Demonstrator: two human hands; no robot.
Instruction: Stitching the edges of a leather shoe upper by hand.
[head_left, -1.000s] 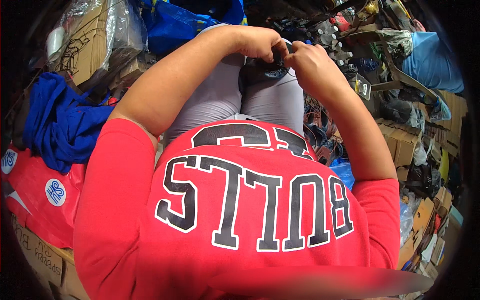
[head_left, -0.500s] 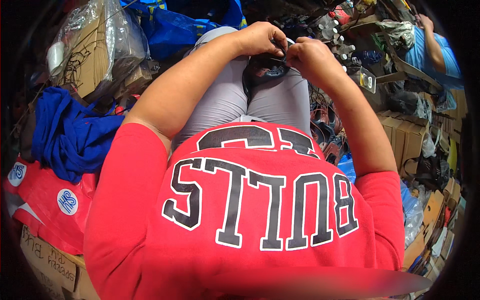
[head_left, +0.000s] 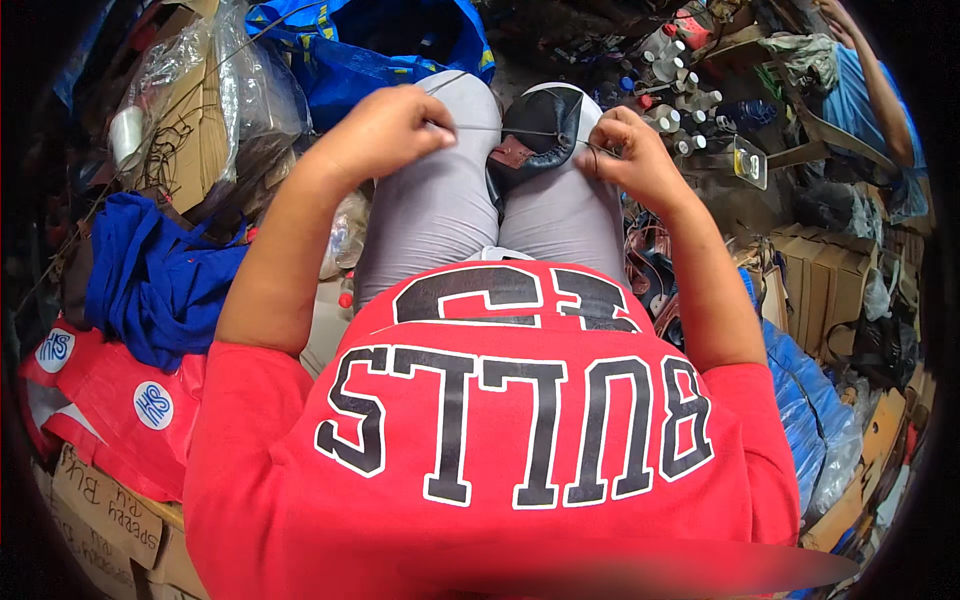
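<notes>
Hands work above the lap in the head view: the left hand point(head_left: 385, 130) pinches a thin thread point(head_left: 500, 128) drawn taut across to the right hand point(head_left: 632, 152), which is closed on its other end. Between them a dark shoe point(head_left: 540, 135) rests on the grey-clad knees point(head_left: 440, 200). A blue bag point(head_left: 360, 50) lies just beyond, small bottles point(head_left: 680, 95) to the right.

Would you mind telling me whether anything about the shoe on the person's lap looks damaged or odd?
The dark shoe wedged between the knees looks opened up: a reddish lining piece shows at its mouth. A thin thread runs taut across it from the left hand to the right hand. Whether a seam is torn, I cannot tell.
</notes>
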